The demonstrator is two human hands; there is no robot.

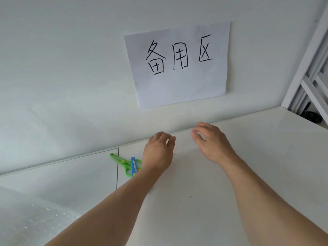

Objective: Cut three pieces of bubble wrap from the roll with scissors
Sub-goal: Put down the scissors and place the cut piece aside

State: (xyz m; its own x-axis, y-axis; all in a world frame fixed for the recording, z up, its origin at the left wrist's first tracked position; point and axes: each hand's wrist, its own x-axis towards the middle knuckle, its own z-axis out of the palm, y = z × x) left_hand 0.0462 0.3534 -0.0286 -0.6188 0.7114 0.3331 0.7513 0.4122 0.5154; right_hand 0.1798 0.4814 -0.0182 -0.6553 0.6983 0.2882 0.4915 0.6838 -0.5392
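Both arms reach out over the smooth white worktop, bare forearms stretched toward the wall. The left hand hovers with fingers loosely curled, nothing in its grip. The right hand sits just beside it, fingers spread and slightly bent, also holding nothing; whether either palm touches the surface is hard to tell. Just left of the left wrist lie two small pairs of plastic-handled scissors: a green pair with its blades pointing up-left, and a blue pair lying across it, partly hidden by the wrist. Down in the lower-left corner sits the bubble wrap, clear, glossy, dotted with little bubbles, well apart from both hands. On the matte white wall hangs a sheet of paper with three handwritten black characters. A white metal frame stands at the right edge.
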